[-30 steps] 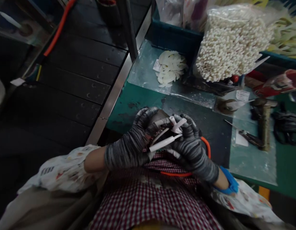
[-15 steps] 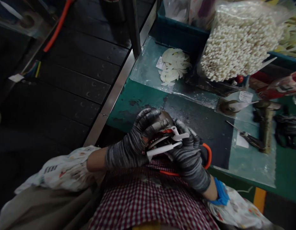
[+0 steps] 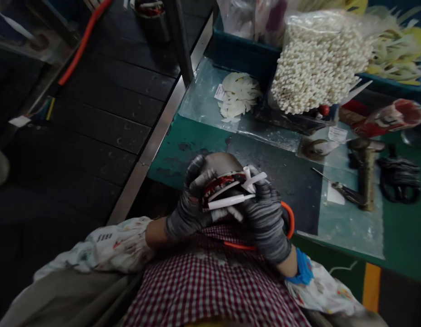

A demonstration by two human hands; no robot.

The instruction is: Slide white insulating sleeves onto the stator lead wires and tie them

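Note:
Between my gloved hands is a motor stator [image 3: 224,161], a round metal shell with reddish windings inside its rim, tilted toward me. My left hand [image 3: 193,200] curls round its left side, thumb at the rim. My right hand [image 3: 265,213] grips the right side near several white insulating sleeves [image 3: 231,201] that stick out of the windings. An orange cable [image 3: 289,220] loops behind my right wrist and passes in front of my checked apron. The right fingertips are partly hidden behind the sleeves.
A bag of white sticks [image 3: 319,63] stands at the table's back, beside pale cut pieces [image 3: 241,95]. To the right lie a hammer [image 3: 367,177], a screwdriver [image 3: 347,193] and a red can [image 3: 388,120]. Another stator [image 3: 152,20] stands on the dark slatted surface [image 3: 104,109] at left.
My left hand has shifted from over the top of the stator down round its left side, so more of the shell and windings show. The right hand keeps its hold.

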